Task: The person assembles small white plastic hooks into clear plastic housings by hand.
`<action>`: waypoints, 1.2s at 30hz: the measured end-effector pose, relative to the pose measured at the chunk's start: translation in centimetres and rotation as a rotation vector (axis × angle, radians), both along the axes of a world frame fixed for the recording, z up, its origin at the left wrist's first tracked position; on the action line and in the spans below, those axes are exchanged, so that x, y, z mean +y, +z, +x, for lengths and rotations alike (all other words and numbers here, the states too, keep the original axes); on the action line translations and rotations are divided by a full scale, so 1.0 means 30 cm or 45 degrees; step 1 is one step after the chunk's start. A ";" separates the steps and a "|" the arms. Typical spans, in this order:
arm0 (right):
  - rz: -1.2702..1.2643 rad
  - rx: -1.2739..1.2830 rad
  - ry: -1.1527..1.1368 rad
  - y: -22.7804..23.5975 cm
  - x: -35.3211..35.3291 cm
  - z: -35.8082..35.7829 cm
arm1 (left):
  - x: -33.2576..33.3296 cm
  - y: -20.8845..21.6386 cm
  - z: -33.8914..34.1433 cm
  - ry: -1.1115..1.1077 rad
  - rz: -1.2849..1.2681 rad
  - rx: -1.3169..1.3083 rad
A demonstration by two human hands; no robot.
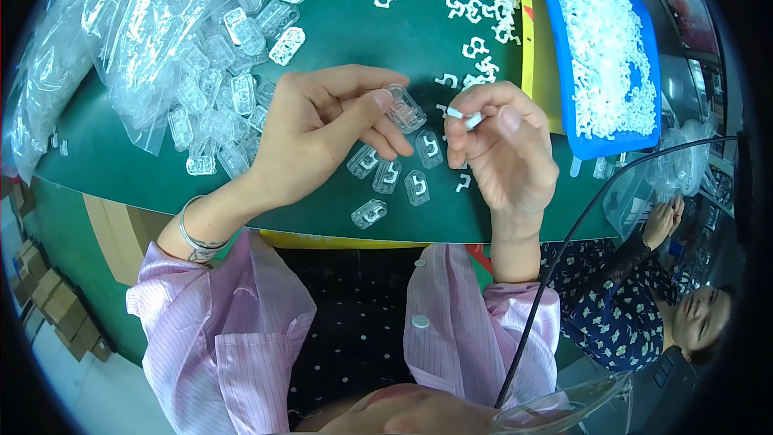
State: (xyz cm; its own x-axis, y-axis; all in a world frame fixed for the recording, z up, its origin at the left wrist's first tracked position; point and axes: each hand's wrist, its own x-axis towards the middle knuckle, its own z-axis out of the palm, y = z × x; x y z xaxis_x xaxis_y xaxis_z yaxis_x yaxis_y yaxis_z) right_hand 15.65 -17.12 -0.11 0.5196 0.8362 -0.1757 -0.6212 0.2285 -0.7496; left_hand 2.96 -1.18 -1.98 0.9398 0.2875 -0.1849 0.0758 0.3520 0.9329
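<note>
My left hand (322, 125) pinches a clear plastic case (405, 109) between thumb and fingers, over the green tabletop (354, 40). To its right, my right hand (506, 141) holds a small white curved plastic clip (465, 117) between thumb and forefinger, a little apart from the case. Below and between the hands lie several clear cases with white clips inside, one of them a case (417, 188) near the table's front edge. A loose white clip (463, 183) rests beside my right hand.
A heap of clear cases (221, 125) spills from plastic bags (153, 24) at the left. Loose white clips (475, 0) lie at the back. A blue tray (569, 89) full of clips stands right, behind a yellow strip (527, 40). A black cable (580, 221) crosses right, near another person (616, 314).
</note>
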 end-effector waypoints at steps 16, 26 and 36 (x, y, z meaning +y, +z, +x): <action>-0.467 -1.298 -0.224 -0.043 0.041 -0.076 | -0.040 -0.032 0.001 0.067 0.712 -0.228; -0.620 -1.194 -0.078 -0.035 0.027 -0.064 | -0.052 -0.028 0.001 0.072 0.562 -0.207; -0.332 -1.102 -0.012 -0.056 0.035 -0.063 | -0.044 -0.029 -0.005 0.007 0.231 -0.225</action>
State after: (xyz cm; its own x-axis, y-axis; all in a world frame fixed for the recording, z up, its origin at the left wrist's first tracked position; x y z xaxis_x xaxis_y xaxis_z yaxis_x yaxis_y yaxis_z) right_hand 13.75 -16.08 -1.81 0.5650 0.8195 0.0961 0.1848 -0.0121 -0.9827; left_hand 2.81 -2.50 -2.86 0.9512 0.3064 0.0371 -0.0953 0.1773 0.9795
